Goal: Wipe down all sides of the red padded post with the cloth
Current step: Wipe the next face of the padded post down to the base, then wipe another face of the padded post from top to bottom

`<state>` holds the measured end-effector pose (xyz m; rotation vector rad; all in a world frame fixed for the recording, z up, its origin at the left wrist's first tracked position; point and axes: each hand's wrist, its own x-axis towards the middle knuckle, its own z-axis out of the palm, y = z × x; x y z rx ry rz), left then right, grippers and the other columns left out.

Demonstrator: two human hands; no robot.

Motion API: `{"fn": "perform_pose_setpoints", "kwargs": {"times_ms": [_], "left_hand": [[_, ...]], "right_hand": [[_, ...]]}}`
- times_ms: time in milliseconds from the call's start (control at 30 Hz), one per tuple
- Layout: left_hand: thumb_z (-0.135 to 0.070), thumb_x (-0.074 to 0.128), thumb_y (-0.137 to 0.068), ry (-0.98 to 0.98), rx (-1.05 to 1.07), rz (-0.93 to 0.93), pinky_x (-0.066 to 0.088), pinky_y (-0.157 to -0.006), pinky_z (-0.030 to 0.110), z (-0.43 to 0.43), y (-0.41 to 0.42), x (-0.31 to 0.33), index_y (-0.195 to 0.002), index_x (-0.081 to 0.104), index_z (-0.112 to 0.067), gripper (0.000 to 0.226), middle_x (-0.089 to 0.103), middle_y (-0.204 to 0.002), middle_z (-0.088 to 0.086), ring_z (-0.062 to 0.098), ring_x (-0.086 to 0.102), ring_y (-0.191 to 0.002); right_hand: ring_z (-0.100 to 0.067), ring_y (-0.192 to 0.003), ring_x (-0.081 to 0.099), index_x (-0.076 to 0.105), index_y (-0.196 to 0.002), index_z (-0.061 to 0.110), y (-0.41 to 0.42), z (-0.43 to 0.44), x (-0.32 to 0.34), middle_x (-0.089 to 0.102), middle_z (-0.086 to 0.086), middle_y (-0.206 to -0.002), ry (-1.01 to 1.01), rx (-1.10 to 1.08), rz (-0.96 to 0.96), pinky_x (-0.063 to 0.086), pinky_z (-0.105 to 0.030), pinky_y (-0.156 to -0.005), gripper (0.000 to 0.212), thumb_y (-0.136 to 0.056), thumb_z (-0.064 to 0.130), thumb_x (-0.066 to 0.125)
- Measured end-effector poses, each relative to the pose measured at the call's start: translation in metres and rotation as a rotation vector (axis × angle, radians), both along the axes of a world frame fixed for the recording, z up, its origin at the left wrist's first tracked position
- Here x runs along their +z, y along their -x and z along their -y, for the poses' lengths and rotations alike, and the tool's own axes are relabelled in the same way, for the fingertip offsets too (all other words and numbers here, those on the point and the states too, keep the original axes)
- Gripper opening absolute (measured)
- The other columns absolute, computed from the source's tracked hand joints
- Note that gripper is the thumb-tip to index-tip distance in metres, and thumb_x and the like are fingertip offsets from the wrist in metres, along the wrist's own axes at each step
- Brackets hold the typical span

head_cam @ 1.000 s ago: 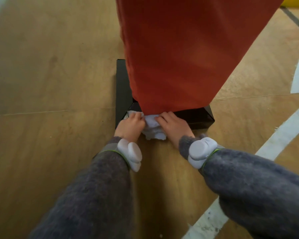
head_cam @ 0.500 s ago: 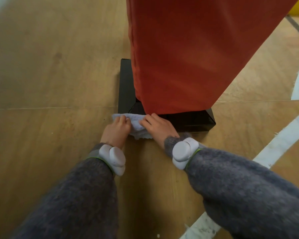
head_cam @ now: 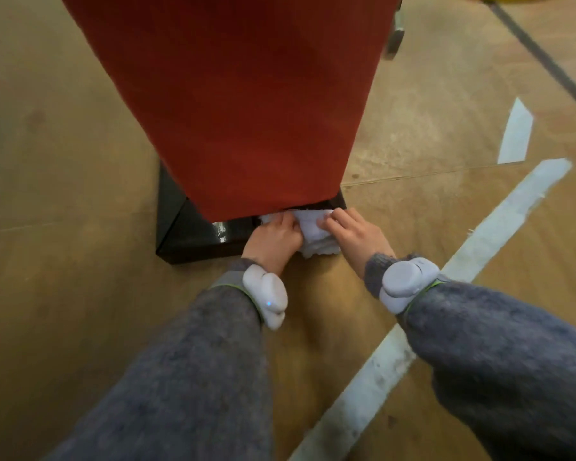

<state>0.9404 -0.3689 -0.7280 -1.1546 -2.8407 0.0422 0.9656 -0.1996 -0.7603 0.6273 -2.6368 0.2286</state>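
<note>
Here: wooden floor fills view. Red padded post rises at centre, foot set on black base. Grey sleeves reach in from below. White floor line runs diagonally at right. Left hand and right hand close together at post's lower right corner, fingers of both curled onto white cloth, gripping it. Cloth bunched between hands, on base's right end, touching post's bottom edge. Pale wrist devices on both wrists.

Upright red padded post, bunched white cloth at foot
</note>
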Motion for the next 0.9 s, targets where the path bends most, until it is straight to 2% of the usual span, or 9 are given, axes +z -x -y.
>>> {"fn": "perform_pose_setpoints", "kwargs": {"times_ms": [133,200,233,367,533,633,733,800,900], "left_hand": [[-0.007,0.052,-0.060,0.059,0.021,0.088,0.032,-0.030,0.018,-0.039,-0.004,-0.001,-0.051,0.064,-0.008,0.015,0.057,-0.056,0.007,0.022,0.055,-0.040],[-0.016,0.072,-0.050,0.097,0.066,0.070,0.037,-0.036,0.019,-0.044,-0.002,0.000,-0.053,0.062,-0.013,0.011,0.056,-0.056,0.002,0.018,0.056,-0.046],[-0.018,0.082,-0.040,0.099,0.056,0.045,0.040,-0.042,0.020,-0.043,-0.001,-0.006,-0.057,0.062,-0.014,0.026,0.057,-0.060,0.002,0.019,0.057,-0.051],[-0.032,0.085,-0.031,0.087,0.060,-0.021,0.044,-0.058,0.021,-0.032,-0.007,-0.001,-0.071,0.065,-0.017,0.048,0.063,-0.077,0.002,0.018,0.061,-0.065],[-0.027,0.086,-0.020,0.029,-0.036,-0.045,0.044,-0.053,0.023,-0.020,-0.003,0.005,-0.069,0.061,-0.010,0.058,0.058,-0.062,0.007,0.025,0.057,-0.052],[-0.026,0.083,-0.049,0.066,-0.021,-0.023,0.044,-0.065,0.030,-0.013,-0.011,0.032,-0.091,0.059,-0.007,0.053,0.059,-0.085,0.009,0.026,0.059,-0.074],[-0.021,0.054,-0.085,0.064,0.086,0.026,0.035,-0.085,0.030,-0.001,-0.013,0.050,-0.122,0.041,-0.008,0.041,0.045,-0.119,0.009,0.026,0.045,-0.108],[-0.018,0.059,-0.081,-0.024,0.144,0.017,0.039,-0.079,0.033,0.010,-0.020,0.072,-0.112,0.047,-0.004,0.036,0.049,-0.110,0.012,0.029,0.050,-0.100],[-0.017,0.080,-0.049,-0.132,0.072,-0.125,0.044,-0.052,0.030,0.026,-0.015,0.102,-0.077,0.053,-0.005,0.041,0.054,-0.073,0.012,0.030,0.055,-0.060]], "right_hand": [[-0.025,-0.067,0.052,0.063,-0.073,0.003,-0.008,-0.025,-0.005,0.057,-0.012,-0.071,0.041,-0.124,0.019,0.046,-0.027,-0.041,0.020,-0.068,0.001,0.043],[-0.027,-0.058,0.056,0.061,-0.070,0.004,-0.008,-0.019,-0.002,0.056,-0.012,-0.069,0.045,-0.189,0.024,0.045,-0.026,-0.043,0.026,-0.067,0.005,0.036],[-0.027,-0.058,0.057,0.061,-0.070,0.004,-0.009,-0.014,0.000,0.057,-0.012,-0.070,0.024,-0.232,0.021,0.046,-0.027,-0.048,0.024,-0.066,0.006,0.037],[-0.029,-0.075,0.066,0.063,-0.078,0.003,-0.011,0.000,0.000,0.066,-0.017,-0.089,-0.044,-0.340,0.041,0.040,-0.035,-0.079,0.028,-0.051,0.007,0.062],[-0.027,-0.078,0.067,0.061,-0.075,0.005,-0.015,0.005,0.017,0.066,-0.014,-0.084,-0.042,-0.286,0.077,0.052,-0.039,-0.083,0.046,-0.035,0.012,0.080],[-0.024,-0.065,0.062,0.055,-0.073,0.008,-0.019,0.011,0.032,0.057,-0.005,-0.069,-0.032,-0.232,0.047,0.046,-0.037,-0.088,0.041,-0.039,0.011,0.078],[-0.024,-0.063,0.058,0.053,-0.075,0.009,-0.019,0.024,0.059,0.052,-0.004,-0.068,-0.006,-0.193,-0.007,0.044,-0.037,-0.090,0.021,-0.057,0.019,0.056],[-0.024,-0.067,0.057,0.055,-0.079,0.008,-0.021,0.034,0.081,0.054,-0.004,-0.072,0.004,-0.174,-0.047,0.032,-0.036,-0.093,0.031,-0.063,0.029,0.039],[-0.023,-0.068,0.056,0.058,-0.082,0.008,-0.016,0.046,0.113,0.056,-0.004,-0.075,0.054,-0.125,-0.167,0.028,-0.035,-0.092,0.036,-0.068,0.034,0.037]]}}
